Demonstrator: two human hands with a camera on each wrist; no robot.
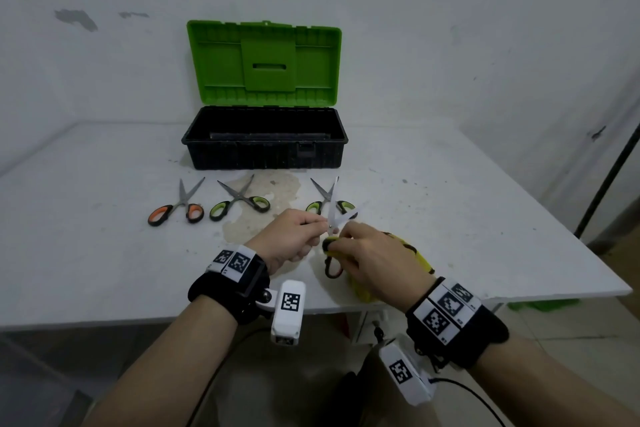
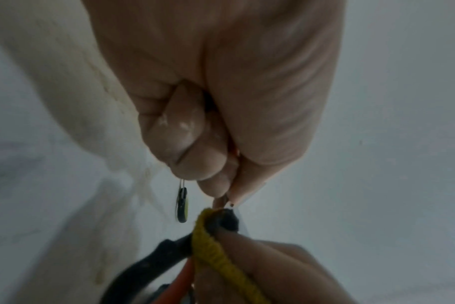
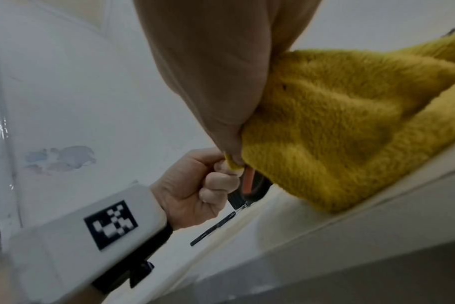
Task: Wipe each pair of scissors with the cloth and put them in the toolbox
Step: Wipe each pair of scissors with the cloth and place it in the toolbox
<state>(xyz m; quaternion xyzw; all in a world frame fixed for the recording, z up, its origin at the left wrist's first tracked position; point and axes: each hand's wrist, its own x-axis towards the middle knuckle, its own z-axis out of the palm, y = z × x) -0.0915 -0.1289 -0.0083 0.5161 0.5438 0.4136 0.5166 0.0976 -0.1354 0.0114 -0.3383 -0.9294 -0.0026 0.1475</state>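
Note:
My left hand (image 1: 320, 227) pinches an open pair of orange-and-black scissors (image 1: 333, 267) by a blade near the pivot, blades pointing away from me. My right hand (image 1: 341, 243) grips the yellow cloth (image 1: 420, 255) and presses it round the scissors' handle. The cloth (image 3: 338, 123) bunches under my right palm, with the orange handle (image 3: 248, 181) beside my left hand (image 3: 195, 189). A cloth edge (image 2: 210, 242) crosses the black handle (image 2: 148, 263). Three more pairs lie in a row: orange-handled (image 1: 176, 208), green-handled (image 1: 239, 201), green-handled (image 1: 329, 199). Behind them the black toolbox (image 1: 265, 152) stands open, green lid (image 1: 263, 62) upright.
The white table (image 1: 104, 253) has a brownish stain (image 1: 273, 191) in front of the toolbox. Its near edge runs just under my wrists, its right edge slants off at the right. A dark pole (image 1: 609, 177) stands beyond the right edge. The wall is close behind the toolbox.

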